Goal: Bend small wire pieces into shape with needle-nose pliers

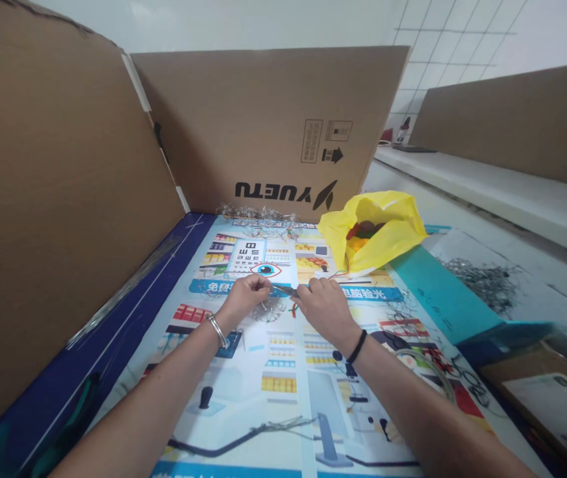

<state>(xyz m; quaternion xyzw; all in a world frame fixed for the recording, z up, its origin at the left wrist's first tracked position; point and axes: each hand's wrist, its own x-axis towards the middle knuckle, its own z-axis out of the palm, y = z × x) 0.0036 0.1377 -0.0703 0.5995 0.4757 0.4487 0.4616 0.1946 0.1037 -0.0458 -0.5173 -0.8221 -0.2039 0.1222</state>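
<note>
Pointing left from the right hand (326, 309), a slim metal tool (286, 290) sits mid-scene, in the gap between the two hands. From my remote seat I see the right fingers curled closed around it, only the metal end showing. The left hand (249, 299) meets that end from the other side, thumb and fingertips drawn together; whatever they pinch is too small for me to tell. Just on the near side of the tool I make out a loose clump of thin wire (268, 309), lying on a printed sheet (238, 398) that covers the work surface.

A silvery bangle (217, 330) circles the left wrist, a black band (357, 346) the right one. Nearer to me lies a bunch of thin strands (288, 423), and to the right, dark wire loops (467, 385). Far right of the hands, a yellow bag (407, 222) gapes open with red and orange contents. At the far edge I see a shiny wire heap (258, 214) along the foot of a cardboard panel (243, 119); another panel (54, 166) rises at left. Well to the right, beyond a teal flap (445, 299), lies a grey wire tangle (483, 282).
</note>
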